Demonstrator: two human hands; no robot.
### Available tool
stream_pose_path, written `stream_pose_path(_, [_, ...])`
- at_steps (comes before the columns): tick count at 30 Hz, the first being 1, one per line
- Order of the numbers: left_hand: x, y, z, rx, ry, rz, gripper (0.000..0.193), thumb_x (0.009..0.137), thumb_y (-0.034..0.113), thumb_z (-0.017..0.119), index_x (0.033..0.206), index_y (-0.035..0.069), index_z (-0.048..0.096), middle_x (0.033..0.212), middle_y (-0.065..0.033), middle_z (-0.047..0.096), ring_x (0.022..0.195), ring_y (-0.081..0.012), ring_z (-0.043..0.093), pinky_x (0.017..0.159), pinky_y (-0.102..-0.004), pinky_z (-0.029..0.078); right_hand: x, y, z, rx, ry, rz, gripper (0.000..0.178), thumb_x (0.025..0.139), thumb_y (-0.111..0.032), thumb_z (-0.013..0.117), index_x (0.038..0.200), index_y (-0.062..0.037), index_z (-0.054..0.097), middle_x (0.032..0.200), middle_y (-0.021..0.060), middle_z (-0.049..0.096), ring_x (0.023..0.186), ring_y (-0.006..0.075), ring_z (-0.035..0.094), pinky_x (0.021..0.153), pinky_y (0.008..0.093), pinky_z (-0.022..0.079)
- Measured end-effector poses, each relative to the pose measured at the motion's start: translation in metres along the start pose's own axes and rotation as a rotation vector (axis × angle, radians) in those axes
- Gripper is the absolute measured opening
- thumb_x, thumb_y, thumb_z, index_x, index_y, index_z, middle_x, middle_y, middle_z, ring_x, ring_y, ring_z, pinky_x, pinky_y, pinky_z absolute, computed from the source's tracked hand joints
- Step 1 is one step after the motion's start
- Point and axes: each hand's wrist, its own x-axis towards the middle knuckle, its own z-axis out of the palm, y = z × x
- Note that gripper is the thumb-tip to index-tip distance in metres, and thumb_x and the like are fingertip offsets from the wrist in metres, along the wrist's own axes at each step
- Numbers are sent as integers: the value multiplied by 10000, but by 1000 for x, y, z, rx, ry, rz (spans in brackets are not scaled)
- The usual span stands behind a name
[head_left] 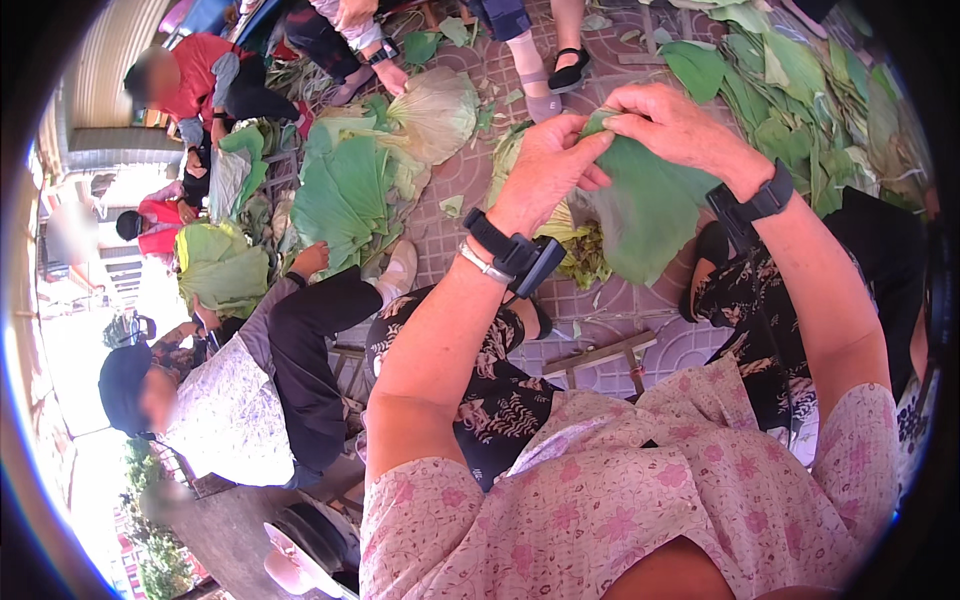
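Note:
A big green lotus leaf (648, 215) hangs down in front of my knees, its upper edge pinched between both hands. My left hand (553, 165) is closed on that edge, thumb against the leaf. Close beside it, my right hand (668, 128) grips the same edge with bent fingers, and the two hands' fingertips almost meet. Partly hidden behind the leaf, a heap of yellowish-green leaf pieces (585, 250) lies on the paving between my feet.
Lotus leaves (345, 190) lie piled at the left, beside a dried tan leaf (435, 112). More green leaves (800, 90) are heaped at the far right. Several co-workers sit along the left and far side; one hand (390, 78) touches the tan leaf. A wooden stool (600, 353) stands below me.

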Motion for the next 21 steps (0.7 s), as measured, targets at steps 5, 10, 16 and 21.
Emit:
stream_pose_path(5, [6,9,-12,58,11,-51,312,974,277,672,1112,-2,661,948,-67,699,686,-160,701,610,-246,548,0,3,-2,316,99,42,164,960,-154,641,983,4,679,825,17,672,771,64,591,687,252,484])
stream_pose_path(10, [16,16,-44,-6,301,115,278,964,271,692,1053,14,637,951,-76,686,739,-202,722,650,-261,564,3,2,-24,223,210,64,211,949,-194,655,1000,7,693,856,50,719,685,94,617,632,278,508])
stream_pose_path(16, [25,24,-67,-35,776,526,257,973,232,675,1049,-14,687,989,-68,698,879,-203,708,806,-303,542,4,24,-50,93,293,34,253,926,-256,673,1002,-16,706,856,63,728,687,143,670,642,313,530])
stream_pose_path(21, [42,-43,-49,246,684,585,285,978,221,666,1075,-45,706,986,-73,717,904,-164,675,856,-291,520,-3,12,-55,43,266,58,232,899,-247,675,944,-20,702,816,113,700,721,214,673,669,365,519])
